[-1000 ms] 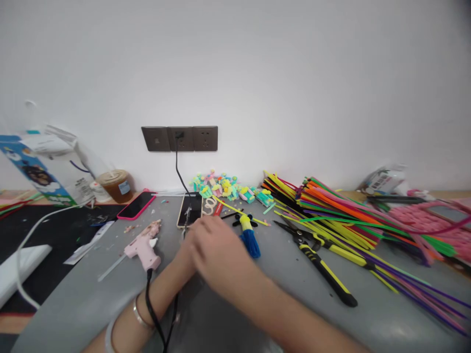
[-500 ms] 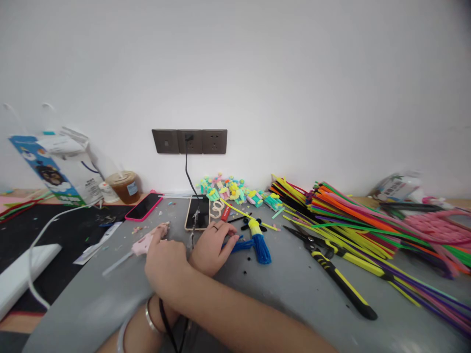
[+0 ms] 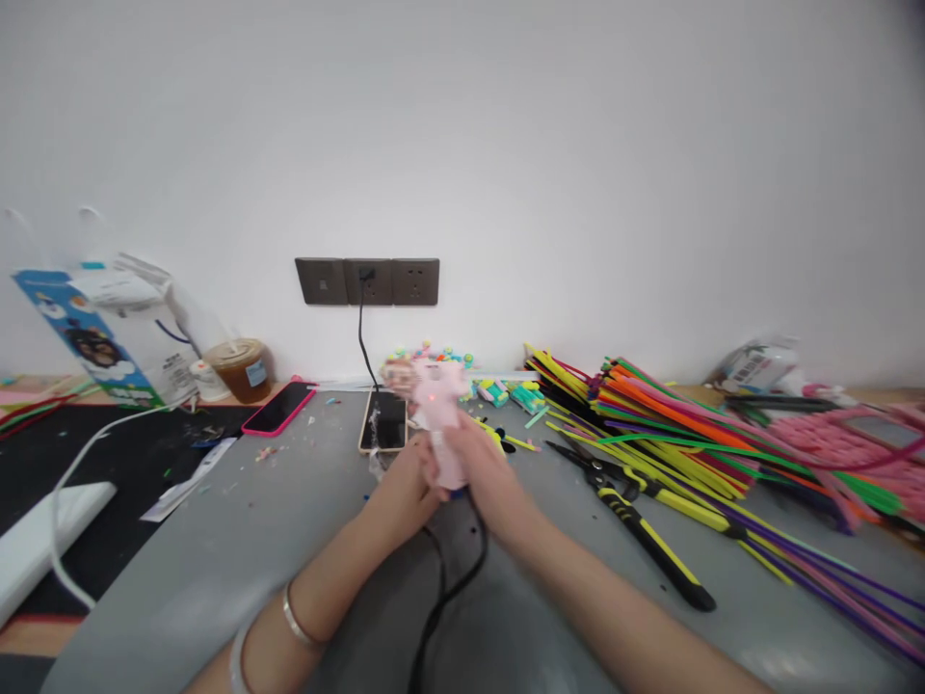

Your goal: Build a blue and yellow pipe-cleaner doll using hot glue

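Note:
A pink hot glue gun (image 3: 442, 424), slightly blurred, is held up over the table with its black cord hanging toward me. My right hand (image 3: 488, 467) wraps its handle. Close on the left side of the handle is my left hand (image 3: 406, 487), its fingers curled; whatever they hold, if anything, is hidden. Behind the hands, the yellow and black top of a pipe-cleaner figure (image 3: 489, 434) shows in part, and its blue lower part is mostly covered. A gold-rimmed phone (image 3: 385, 421) lies just beyond my left hand.
Black-and-yellow pliers (image 3: 647, 540) lie at the right, beside a large heap of coloured pipe cleaners (image 3: 665, 424). Small pastel pieces (image 3: 495, 392) sit near the wall. A pink-cased phone (image 3: 278, 409), a drink cup (image 3: 242, 371) and a carton bag (image 3: 93, 333) stand leftward.
My right hand has lifted the glue gun from the table at the left and brought it rightward to the middle. My arms are uncrossed, and my left hand has curled its fingers beside the handle.

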### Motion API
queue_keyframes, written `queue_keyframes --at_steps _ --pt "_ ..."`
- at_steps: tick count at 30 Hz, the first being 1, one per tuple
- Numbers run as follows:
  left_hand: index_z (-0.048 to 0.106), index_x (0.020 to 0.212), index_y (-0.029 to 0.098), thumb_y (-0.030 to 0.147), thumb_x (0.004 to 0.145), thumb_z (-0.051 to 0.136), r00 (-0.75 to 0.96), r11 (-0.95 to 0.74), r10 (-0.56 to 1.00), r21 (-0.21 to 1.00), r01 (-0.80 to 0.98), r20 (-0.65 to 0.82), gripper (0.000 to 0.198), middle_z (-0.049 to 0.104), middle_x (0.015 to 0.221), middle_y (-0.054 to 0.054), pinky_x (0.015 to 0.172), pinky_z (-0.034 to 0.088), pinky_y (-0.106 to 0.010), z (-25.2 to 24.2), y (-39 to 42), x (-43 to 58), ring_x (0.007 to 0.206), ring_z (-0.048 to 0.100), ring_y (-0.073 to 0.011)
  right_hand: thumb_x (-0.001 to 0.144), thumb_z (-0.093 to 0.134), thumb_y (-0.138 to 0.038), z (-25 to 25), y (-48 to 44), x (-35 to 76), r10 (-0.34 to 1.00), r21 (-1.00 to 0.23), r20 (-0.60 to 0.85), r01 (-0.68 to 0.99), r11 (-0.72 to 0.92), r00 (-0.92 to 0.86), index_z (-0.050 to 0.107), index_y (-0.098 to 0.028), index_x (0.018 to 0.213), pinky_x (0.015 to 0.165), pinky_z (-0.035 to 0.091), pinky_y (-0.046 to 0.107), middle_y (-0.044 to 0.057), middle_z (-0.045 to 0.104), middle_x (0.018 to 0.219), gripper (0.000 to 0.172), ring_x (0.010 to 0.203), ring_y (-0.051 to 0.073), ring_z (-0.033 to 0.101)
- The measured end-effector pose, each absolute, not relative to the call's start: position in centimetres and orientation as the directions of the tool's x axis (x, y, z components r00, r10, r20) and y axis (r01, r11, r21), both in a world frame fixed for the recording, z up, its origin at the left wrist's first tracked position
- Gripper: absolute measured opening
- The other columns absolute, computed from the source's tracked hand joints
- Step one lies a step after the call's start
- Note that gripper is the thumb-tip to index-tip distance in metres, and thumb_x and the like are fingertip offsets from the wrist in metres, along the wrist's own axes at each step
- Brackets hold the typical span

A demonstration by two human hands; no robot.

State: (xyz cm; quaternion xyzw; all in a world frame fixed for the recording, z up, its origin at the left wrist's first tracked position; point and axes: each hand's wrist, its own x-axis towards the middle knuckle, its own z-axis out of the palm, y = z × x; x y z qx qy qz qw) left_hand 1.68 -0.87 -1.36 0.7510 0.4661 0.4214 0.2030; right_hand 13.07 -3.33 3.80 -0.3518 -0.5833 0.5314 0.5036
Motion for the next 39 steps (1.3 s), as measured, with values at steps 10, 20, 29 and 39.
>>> queue_keyframes --at_steps 10,20,29,39 --pt "0.068 0.097 0.021 0.026 0.102 0.041 0.772 -0.783 0.570 0.473 0.404 0.283 0.028 0.069 0.101 -0.007 0.094 0.047 -0.036 -0.4 -1.6 1.3 0.100 0.059 -0.0215 0.090 0.051 -0.054 2.6 -5.1 25.7 1.000 -0.958 -0.018 -0.286 -0.021 -0.013 0.052 -0.020 0.092 0.041 0.016 0.025 -0.008 0.039 0.051 0.034 0.036 0.007 0.026" --pt "0.059 0.116 0.023 0.025 0.099 0.048 0.754 -0.760 0.600 0.486 0.431 0.268 0.020 0.061 0.124 -0.010 0.101 0.048 -0.036 -0.4 -1.8 1.3 0.116 0.057 -0.0222 0.085 0.054 -0.062 -0.3 -4.5 27.6 0.991 -0.982 -0.113 -0.142 -0.123 -0.073 0.057 -0.014 0.100 0.039 0.016 0.024 -0.008 0.042 0.047 0.050 0.033 0.006 0.029" --pt "0.048 0.139 0.027 0.029 0.097 0.052 0.805 -0.842 0.522 0.322 0.433 0.281 0.043 0.055 0.143 -0.013 0.109 0.045 -0.046 0.1 -3.1 2.6 0.130 0.053 -0.0271 0.078 0.060 -0.068 0.4 -5.3 28.8 0.960 -0.965 -0.255 -0.029 -0.260 -0.114 0.059 -0.016 0.093 0.037 0.018 0.021 -0.008 0.043 0.047 0.055 0.033 0.006 0.031" --pt "0.050 0.141 0.016 0.052 0.099 0.040 0.761 -0.811 0.583 0.145 0.567 0.285 0.056 0.059 0.139 -0.017 0.104 0.046 -0.050 -0.5 -4.7 6.6 0.126 0.056 -0.0333 0.078 0.060 -0.069 0.1 -5.2 29.6 0.943 -0.955 -0.296 0.016 -0.298 -0.152 0.061 -0.016 0.092 0.035 0.018 0.020 -0.008 0.044 0.047 0.055 0.032 0.005 0.031"
